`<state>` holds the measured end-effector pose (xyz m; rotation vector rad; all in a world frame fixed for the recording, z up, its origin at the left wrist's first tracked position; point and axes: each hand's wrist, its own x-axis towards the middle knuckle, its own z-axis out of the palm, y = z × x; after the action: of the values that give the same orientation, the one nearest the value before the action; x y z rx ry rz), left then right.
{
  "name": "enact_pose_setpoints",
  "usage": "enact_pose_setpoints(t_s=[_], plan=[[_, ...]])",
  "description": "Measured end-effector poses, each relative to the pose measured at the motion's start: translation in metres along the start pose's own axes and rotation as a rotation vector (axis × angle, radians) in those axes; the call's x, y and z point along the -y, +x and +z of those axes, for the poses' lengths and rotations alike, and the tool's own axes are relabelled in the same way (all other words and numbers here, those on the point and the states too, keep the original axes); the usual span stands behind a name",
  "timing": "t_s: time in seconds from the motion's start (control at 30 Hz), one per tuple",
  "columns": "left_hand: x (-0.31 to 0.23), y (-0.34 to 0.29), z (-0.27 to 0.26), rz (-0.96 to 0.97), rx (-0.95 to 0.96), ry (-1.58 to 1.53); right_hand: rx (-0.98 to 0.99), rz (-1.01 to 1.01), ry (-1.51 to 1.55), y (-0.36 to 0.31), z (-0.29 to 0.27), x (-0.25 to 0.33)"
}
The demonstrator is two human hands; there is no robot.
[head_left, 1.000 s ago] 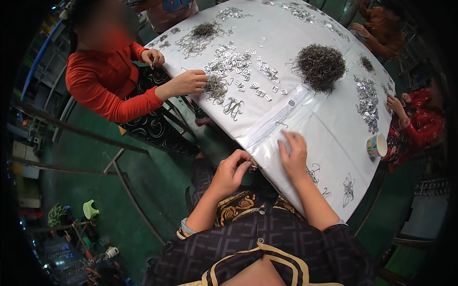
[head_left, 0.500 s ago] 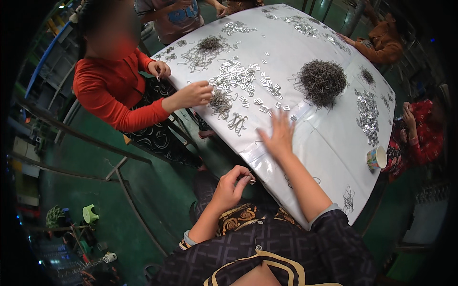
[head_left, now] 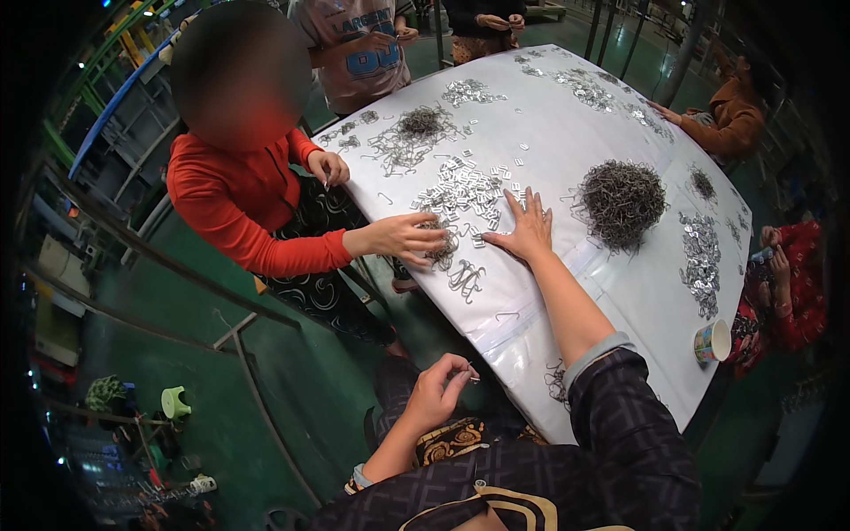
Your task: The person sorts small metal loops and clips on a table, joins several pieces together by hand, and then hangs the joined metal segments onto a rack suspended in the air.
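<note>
My right hand (head_left: 529,232) lies with fingers spread at the right edge of a pile of small flat silver buckles (head_left: 469,190), touching the table and some of the pieces. Close to my body, just off the table's near edge, my left hand (head_left: 438,389) pinches a small metal piece (head_left: 474,375), mostly hidden by the fingers. Loose bent wire hooks (head_left: 465,281) lie on the white-covered table (head_left: 558,283), left of my right forearm. A large dark heap of wire hooks (head_left: 622,205) stands to the right of my right hand.
At left, a person in red (head_left: 257,212) reaches into a small hook pile (head_left: 440,246). Other people stand along the far and right sides. A paper cup (head_left: 712,341) stands near the right edge, below more buckles (head_left: 700,261). A metal rail (head_left: 168,257) runs at left.
My right hand has swept farther across the table, and scattered buckles now lie closer to the pile. The co-worker's hand has lowered to the hooks. My left hand keeps its pinch. The view has shifted.
</note>
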<state>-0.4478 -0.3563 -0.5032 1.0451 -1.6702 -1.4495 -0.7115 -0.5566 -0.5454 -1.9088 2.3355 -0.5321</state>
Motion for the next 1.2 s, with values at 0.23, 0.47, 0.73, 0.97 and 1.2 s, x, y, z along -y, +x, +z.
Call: enact_pose_setpoints(t_s=[0.23, 0.47, 0.73, 0.97, 1.2], plan=[[0.008, 0.007, 0.001, 0.031, 0.018, 0.027, 0.001, -0.340, 0.222, 0.008, 0.007, -0.007], [0.012, 0.012, 0.007, 0.028, 0.027, -0.017, -0.055, -0.447, 0.423, -0.056, -0.001, -0.020], [0.012, 0.007, 0.005, 0.069, 0.037, 0.014, -0.289, -0.228, 0.427, -0.101, -0.022, -0.025], [0.007, 0.004, 0.006, 0.073, 0.018, 0.023, -0.171, -0.074, 0.188, -0.029, 0.009, -0.049], [0.006, -0.002, 0.006, 0.076, 0.007, 0.009, 0.020, -0.341, 0.302, -0.078, -0.004, -0.037]])
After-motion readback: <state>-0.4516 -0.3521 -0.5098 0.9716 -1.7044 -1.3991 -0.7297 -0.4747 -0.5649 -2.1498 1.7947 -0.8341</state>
